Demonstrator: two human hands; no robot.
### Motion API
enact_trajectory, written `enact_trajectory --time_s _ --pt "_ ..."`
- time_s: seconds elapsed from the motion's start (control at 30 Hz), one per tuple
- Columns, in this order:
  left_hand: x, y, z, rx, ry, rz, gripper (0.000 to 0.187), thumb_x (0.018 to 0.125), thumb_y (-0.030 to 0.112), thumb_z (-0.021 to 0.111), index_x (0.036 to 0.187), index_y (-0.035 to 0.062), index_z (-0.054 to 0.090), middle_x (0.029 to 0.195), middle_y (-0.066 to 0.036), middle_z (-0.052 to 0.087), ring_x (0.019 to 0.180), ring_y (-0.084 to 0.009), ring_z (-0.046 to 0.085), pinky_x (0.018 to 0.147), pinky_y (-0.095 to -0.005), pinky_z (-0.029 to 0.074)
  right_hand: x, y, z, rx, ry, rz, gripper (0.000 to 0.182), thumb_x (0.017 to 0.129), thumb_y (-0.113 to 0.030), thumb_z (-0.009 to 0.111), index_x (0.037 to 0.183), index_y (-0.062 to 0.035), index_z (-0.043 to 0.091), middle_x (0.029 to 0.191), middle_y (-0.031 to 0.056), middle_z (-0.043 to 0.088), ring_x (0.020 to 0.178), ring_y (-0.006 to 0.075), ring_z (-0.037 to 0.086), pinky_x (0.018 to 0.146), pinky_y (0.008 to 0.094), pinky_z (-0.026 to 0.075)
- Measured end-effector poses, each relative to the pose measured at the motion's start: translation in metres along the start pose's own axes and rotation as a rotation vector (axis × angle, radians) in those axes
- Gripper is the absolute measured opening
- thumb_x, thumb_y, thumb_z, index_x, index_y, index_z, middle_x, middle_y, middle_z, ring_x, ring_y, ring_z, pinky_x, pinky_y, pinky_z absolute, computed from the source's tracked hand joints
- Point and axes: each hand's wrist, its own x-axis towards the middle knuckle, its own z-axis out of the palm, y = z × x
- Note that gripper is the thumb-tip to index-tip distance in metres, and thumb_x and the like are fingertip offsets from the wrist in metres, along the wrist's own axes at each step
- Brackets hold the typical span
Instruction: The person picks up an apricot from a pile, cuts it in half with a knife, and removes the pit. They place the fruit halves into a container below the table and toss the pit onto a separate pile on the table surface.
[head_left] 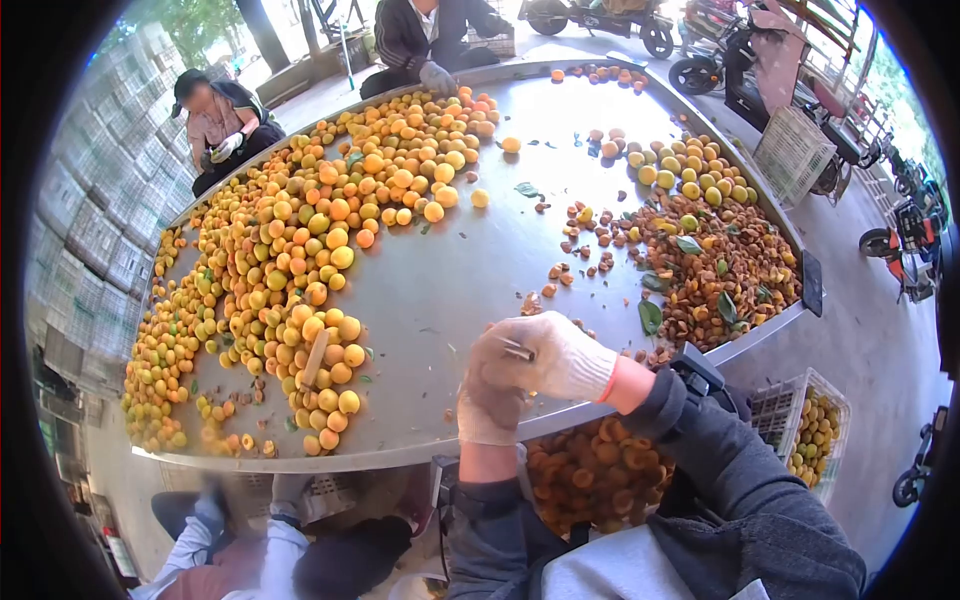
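Observation:
Both my hands are in dirty white knit gloves and meet above the near edge of the metal table [430, 330]. My right hand [565, 355] is closed around a small metal tool [518, 349], of which only a short shiny end shows. Against it, my left hand [490, 395] has its fingers curled shut; what they hold is hidden. Just beyond my fingers is a small orange-brown fruit piece [531, 303]. Below the table edge, close to my wrists, a container holds halved apricots [600, 470].
Whole apricots [300, 230] cover the table's left side. A heap of pits and scraps [715, 275] lies right, beside more apricots [695, 170] and a dark phone-like slab [812, 283]. A crate [800, 430] of fruit stands right. Other people [225, 130] work around the table.

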Motion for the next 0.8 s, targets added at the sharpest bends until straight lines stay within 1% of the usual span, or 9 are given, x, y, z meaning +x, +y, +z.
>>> enact_trajectory --time_s 0.13,0.2,0.23,0.37,0.53,0.6,0.67,0.73,0.8 --pt "-0.002 0.013 -0.001 -0.06 0.121 -0.087 0.036 0.096 0.025 0.051 0.125 0.0053 0.053 0.107 -0.01 0.06 0.084 -0.0171 0.064 0.054 -0.0264 0.055 0.011 -0.004 0.001 -0.051 0.242 -0.159 0.015 0.088 -0.008 0.062 0.101 -0.0019 0.066 0.079 0.0043 0.065 0.069 0.0096 0.059 0.065 0.0254 0.049" --pt "-0.003 0.017 -0.002 -0.068 0.001 -0.058 0.038 0.096 0.026 0.051 0.128 0.005 0.051 0.105 -0.01 0.06 0.083 -0.0185 0.064 0.056 -0.0266 0.055 0.01 -0.018 -0.009 0.425 0.39 0.237 0.015 0.091 -0.01 0.059 0.101 -0.0005 0.065 0.069 0.0035 0.06 0.05 0.0085 0.049 0.046 0.0232 0.04" --pt "-0.005 0.018 0.001 -0.066 -0.001 -0.058 0.038 0.096 0.026 0.051 0.128 0.005 0.051 0.105 -0.01 0.06 0.083 -0.0185 0.064 0.056 -0.0266 0.055 0.014 -0.012 -0.008 0.553 0.478 0.176 0.015 0.093 -0.01 0.056 0.102 0.0 0.063 0.06 0.0 0.05 0.04 0.0063 0.036 0.037 0.0226 0.027" --pt "-0.011 0.015 0.008 0.034 -0.023 -0.015 0.042 0.096 0.026 0.051 0.131 0.0043 0.048 0.103 -0.009 0.059 0.078 -0.0187 0.063 0.056 -0.0277 0.054 0.032 -0.018 -0.005 0.861 0.762 -0.175 0.015 0.094 -0.011 0.055 0.103 -0.002 0.062 0.056 -0.0024 0.04 0.039 0.0069 0.033 0.036 0.0228 0.024" --pt "-0.014 0.016 0.008 -0.076 -0.097 -0.083 0.043 0.095 0.025 0.055 0.131 0.0027 0.049 0.101 -0.008 0.06 0.076 -0.0176 0.063 0.057 -0.0277 0.053 0.033 -0.033 0.006 0.777 0.712 -0.15 0.014 0.094 -0.008 0.053 0.103 -0.0013 0.062 0.055 -0.0016 0.043 0.037 0.0073 0.035 0.035 0.0232 0.025" --pt "-0.017 0.017 0.011 0.001 -0.033 -0.051 0.045 0.092 0.022 0.06 0.13 0.0013 0.05 0.098 -0.007 0.061 0.074 -0.0172 0.063 0.056 -0.0274 0.053 0.03 -0.029 0.008 0.759 0.602 -0.128 0.012 0.09 -0.004 0.057 0.099 -0.002 0.065 0.063 -0.0008 0.055 0.041 0.0064 0.046 0.037 0.0224 0.033" --pt "-0.016 0.016 0.007 0.033 -0.038 -0.042 0.044 0.091 0.02 0.061 0.129 0.0002 0.051 0.095 -0.007 0.061 0.072 -0.0166 0.063 0.055 -0.027 0.053 0.032 -0.028 0.014 0.699 0.67 -0.122 0.013 0.091 -0.002 0.055 0.102 0.0019 0.062 0.054 0.0003 0.048 0.036 0.0081 0.039 0.035 0.0233 0.027" --pt "-0.017 0.016 0.011 0.067 -0.05 -0.035 0.044 0.09 0.018 0.063 0.128 -0.001 0.052 0.092 -0.007 0.062 0.07 -0.0159 0.063 0.054 -0.0266 0.053 0.028 -0.024 0.013 0.562 0.623 -0.144 0.017 0.087 0.001 0.058 0.101 -0.0002 0.066 0.076 0.0018 0.063 0.064 0.007 0.058 0.056 0.0211 0.047" --pt "-0.02 0.017 0.021 0.171 0.054 0.001 0.042 0.09 0.016 0.063 0.125 -0.0035 0.053 0.089 -0.007 0.062 0.066 -0.0143 0.062 0.053 -0.0257 0.052 0.024 -0.021 0.017 0.468 0.579 -0.236 0.017 0.086 0.001 0.059 0.101 0.0001 0.067 0.079 0.0024 0.064 0.071 0.0074 0.059 0.062 0.0215 0.048"
